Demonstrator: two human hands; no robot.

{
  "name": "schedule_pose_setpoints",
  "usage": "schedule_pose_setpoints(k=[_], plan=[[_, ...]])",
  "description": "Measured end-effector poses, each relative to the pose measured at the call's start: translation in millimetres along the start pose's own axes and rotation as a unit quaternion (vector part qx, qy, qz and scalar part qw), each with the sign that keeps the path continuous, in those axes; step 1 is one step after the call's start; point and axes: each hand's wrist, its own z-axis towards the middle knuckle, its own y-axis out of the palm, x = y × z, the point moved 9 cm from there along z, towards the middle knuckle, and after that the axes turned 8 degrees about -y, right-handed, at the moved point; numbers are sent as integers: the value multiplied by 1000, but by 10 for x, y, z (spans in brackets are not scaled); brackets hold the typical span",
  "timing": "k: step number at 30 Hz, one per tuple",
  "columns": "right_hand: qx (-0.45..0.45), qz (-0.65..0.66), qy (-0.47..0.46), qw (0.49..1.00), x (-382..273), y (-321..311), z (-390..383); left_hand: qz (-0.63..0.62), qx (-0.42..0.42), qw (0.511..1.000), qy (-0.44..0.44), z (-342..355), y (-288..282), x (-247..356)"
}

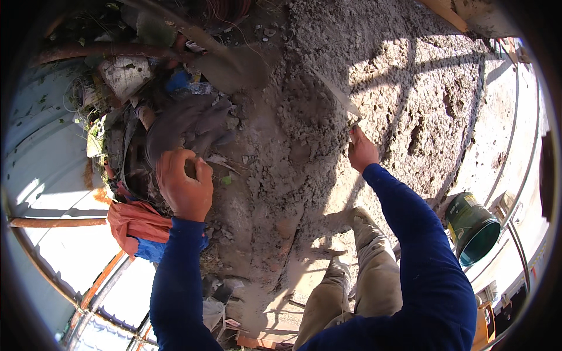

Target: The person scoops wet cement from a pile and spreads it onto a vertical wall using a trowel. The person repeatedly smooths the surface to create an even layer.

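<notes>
My right hand [363, 151] is closed round the handle end of a trowel. Its pointed, mud-coated blade [336, 92] reaches up and left over rough, wet grey-brown mortar or mud [310, 120]. My left hand [186, 186] hangs in the air at the left, back toward me, with the fingers half curled. A gap shows between its thumb and forefinger, and I see nothing in it. Just beyond that hand lies a crumpled grey cloth or sack [187, 123]. The wet surface spreads to the upper right, pitted and partly sunlit.
A shovel [234, 67] rests at the upper left near a dirty white container [126, 76]. Red and blue cloths [140, 225] lie by my left forearm. A dark green bucket [473, 228] lies tipped at the right. My legs [374, 269] stand on the muddy ground.
</notes>
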Motion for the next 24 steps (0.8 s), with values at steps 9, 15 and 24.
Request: schedule_pose_setpoints(k=[9,15,24], plan=[[78,16,28,996,-274,105,883,-6,3,1000,6,6,103,-13],[-88,-10,-1,996,-186,1056,-195,-13,18,1000,3,-1,47,-14],[-86,24,-161,983,-254,-29,-720,3,7,1000,-6,-17,43,-67]])
